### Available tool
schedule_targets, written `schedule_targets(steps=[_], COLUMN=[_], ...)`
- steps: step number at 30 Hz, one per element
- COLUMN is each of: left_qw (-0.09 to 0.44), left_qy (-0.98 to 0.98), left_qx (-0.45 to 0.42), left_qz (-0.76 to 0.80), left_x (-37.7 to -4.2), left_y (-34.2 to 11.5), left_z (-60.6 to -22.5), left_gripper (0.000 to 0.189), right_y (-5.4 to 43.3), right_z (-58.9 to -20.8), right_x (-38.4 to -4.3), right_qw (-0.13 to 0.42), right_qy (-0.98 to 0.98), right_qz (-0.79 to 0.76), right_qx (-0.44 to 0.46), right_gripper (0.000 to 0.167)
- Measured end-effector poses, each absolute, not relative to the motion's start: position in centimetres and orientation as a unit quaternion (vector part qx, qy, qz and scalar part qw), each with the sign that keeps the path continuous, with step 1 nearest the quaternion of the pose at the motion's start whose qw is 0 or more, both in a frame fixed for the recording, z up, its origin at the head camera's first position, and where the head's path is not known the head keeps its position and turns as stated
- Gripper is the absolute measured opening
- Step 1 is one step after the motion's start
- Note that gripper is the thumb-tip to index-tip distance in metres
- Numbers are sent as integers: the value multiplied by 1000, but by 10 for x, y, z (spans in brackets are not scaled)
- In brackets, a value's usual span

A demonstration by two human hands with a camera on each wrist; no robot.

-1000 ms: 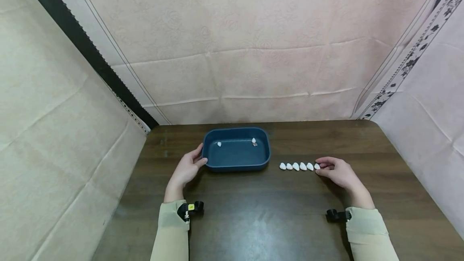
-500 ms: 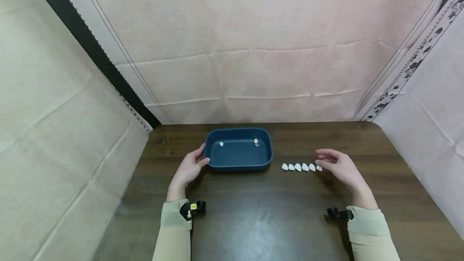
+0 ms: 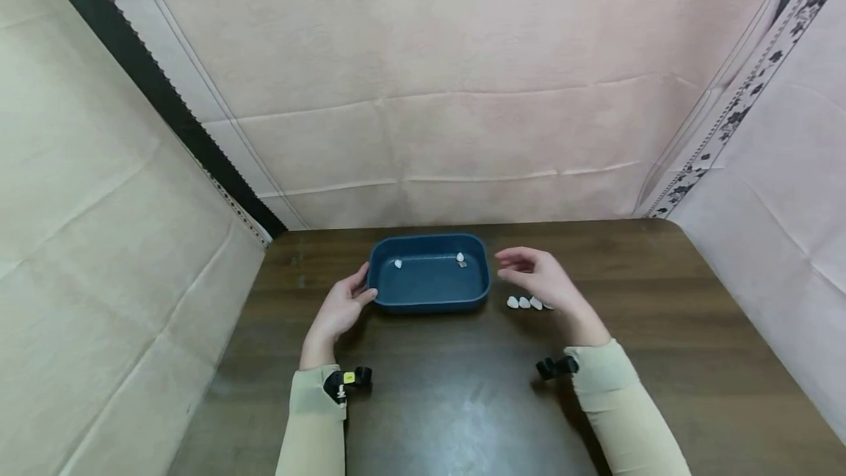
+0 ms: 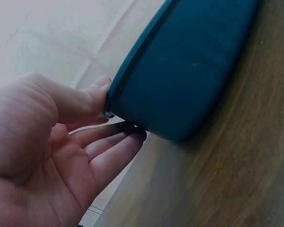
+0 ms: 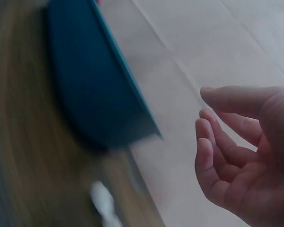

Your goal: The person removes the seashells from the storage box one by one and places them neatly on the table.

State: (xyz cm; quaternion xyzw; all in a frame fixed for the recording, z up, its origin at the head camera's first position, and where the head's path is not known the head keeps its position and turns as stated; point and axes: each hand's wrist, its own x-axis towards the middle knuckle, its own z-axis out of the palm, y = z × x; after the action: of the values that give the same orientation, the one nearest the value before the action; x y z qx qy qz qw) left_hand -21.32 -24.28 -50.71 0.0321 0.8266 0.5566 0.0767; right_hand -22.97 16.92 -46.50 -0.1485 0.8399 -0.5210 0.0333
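Note:
My left hand (image 3: 339, 312) holds the left rim of a blue rectangular tray (image 3: 429, 307), thumb at the rim and fingers against its side wall in the left wrist view. Inside the tray lie a white piece (image 3: 398, 264) at left and another white piece (image 3: 460, 257) at right, with a small brownish bit (image 3: 463, 264) beside the latter. My right hand (image 3: 542, 278) hovers just right of the tray, fingers loosely bent, nothing visible between them. Below it runs a row of small white teardrop-shaped pieces (image 3: 524, 303), its right end hidden by the hand.
The tray stands toward the back of a brown wooden table (image 3: 436, 388). A pale cloth (image 3: 423, 131) hangs behind the table, and more cloth hangs along both sides. Each wrist wears a black camera mount (image 3: 557, 367).
My right hand has lifted off the rightmost white piece and moved left, to beside the tray's right edge. My left hand stays on the tray. The white pieces appear to lie where they were.

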Motion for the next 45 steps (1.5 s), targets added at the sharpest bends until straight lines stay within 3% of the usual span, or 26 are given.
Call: schedule_targets(steps=[7,14,30,41,45], left_qw=[77,77,83,81,81], left_qy=[830,834,837,839,838], left_qx=[21,19,26,27,26], left_qz=[552,546,541,537,539], left_x=[-214,-215,-214,-214,-214], left_y=[-248,-248,-243,-242,-242], left_z=[-508,-505,-502,-504,-503], left_gripper=[65,65,65,65,65], right_y=[102,64,46,45,44], right_z=[-475,-482,-505,-510,-512], right_x=[-245,-265,-304,-310,-312], right_qw=[60,89,52,125,118], right_qy=[826,833,898,851,845], right_qz=[-525,-509,-416,-477,-487], right_qx=[-195,-196,-137,-182,-185], right_gripper=[31,35,31,41,42])
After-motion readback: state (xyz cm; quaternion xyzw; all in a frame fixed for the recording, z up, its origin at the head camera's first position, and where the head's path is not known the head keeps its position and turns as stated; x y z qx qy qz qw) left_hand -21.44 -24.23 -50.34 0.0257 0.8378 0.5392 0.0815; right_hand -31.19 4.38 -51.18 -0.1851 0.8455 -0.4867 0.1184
